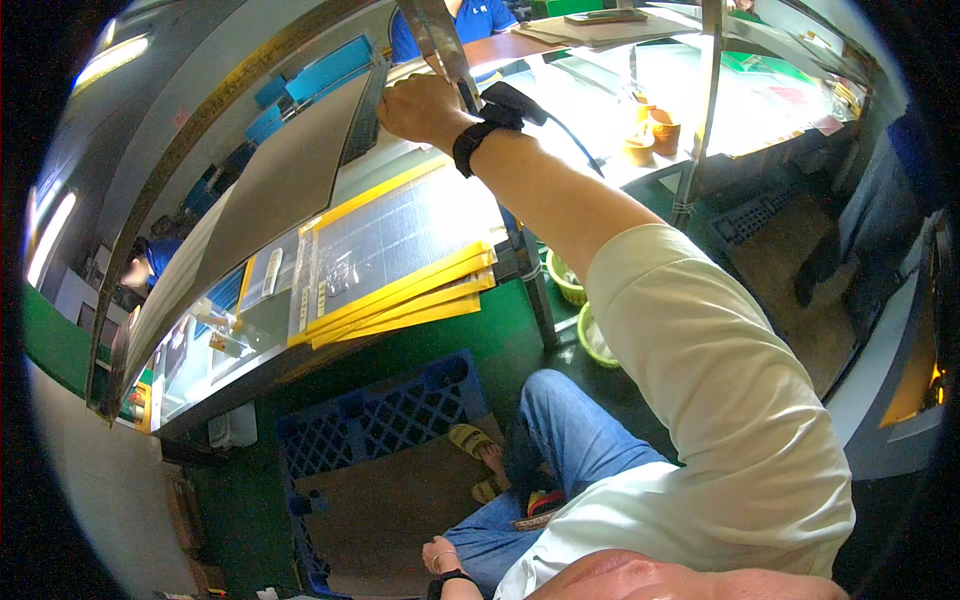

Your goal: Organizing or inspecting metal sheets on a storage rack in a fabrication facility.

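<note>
My right arm reaches up and across to a raised shelf. There my right hand (pixel 420 108) is closed at the edge of a dark gridded sheet (pixel 362 125), its fingertips partly hidden. A large grey-brown board (pixel 285 170) lies beside that sheet. A black strap with a small dark device and a cable (pixel 510 108) is on my right wrist. My left hand (pixel 437 555) rests low beside my thigh, its fingers curled and nothing visible in them. Below the shelf, several yellow-edged framed screens (pixel 390 250) are stacked on a lit glass-topped table (pixel 250 350).
Metal shelf posts (pixel 535 290) and a curved rail (pixel 170 140) frame the bench. A blue plastic pallet (pixel 380 415) lies on the floor, near green baskets (pixel 595 335). Orange-brown cups (pixel 662 132) stand on a bright table; a person in blue (pixel 480 20) is behind it.
</note>
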`<action>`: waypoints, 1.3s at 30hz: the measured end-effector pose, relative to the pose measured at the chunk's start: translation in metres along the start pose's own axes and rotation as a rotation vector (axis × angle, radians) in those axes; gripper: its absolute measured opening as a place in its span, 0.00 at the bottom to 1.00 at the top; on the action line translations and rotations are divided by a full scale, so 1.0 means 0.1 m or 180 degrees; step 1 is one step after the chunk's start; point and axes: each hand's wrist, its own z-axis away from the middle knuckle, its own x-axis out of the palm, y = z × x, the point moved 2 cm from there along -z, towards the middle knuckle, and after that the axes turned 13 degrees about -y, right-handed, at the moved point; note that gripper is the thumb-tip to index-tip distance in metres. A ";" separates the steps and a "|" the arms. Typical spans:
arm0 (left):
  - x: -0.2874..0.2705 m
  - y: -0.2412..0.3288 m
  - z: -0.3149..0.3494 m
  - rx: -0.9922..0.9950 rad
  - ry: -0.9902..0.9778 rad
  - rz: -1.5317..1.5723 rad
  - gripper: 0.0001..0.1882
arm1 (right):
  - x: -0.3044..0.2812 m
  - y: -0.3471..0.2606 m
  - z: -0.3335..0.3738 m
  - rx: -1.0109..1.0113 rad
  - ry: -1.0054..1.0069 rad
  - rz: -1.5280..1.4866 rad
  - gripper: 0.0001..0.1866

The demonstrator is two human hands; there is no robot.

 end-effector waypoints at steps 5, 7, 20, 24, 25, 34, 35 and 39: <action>-0.01 0.01 0.02 0.0029 -0.0031 -0.0001 0.21 | 0.01 0.01 0.00 -0.0106 -0.0035 0.0259 0.15; -0.02 0.00 0.03 0.0039 -0.0043 0.0000 0.20 | 0.00 0.00 0.01 -0.0098 -0.0064 0.0276 0.15; -0.04 0.01 0.06 0.0061 -0.0025 0.0056 0.21 | 0.00 -0.01 0.04 -0.0091 0.0126 0.0065 0.26; 0.01 0.00 -0.03 0.0051 -0.0047 0.0030 0.21 | 0.02 0.04 -0.01 -0.0103 0.0136 0.0363 0.15; 0.01 -0.01 -0.04 0.0058 -0.0047 0.0019 0.21 | 0.03 0.02 -0.01 -0.0116 0.0113 0.0372 0.15; 0.00 0.01 0.01 0.0044 -0.0018 0.0073 0.20 | 0.05 0.03 0.00 -0.0105 0.0078 0.0266 0.16; -0.01 0.01 0.03 0.0052 -0.0010 0.0081 0.20 | 0.05 0.03 0.00 -0.0112 0.0107 0.0272 0.16; -0.02 0.01 0.05 0.0063 0.0003 0.0095 0.20 | 0.03 0.01 0.02 -0.0122 0.0131 0.0301 0.15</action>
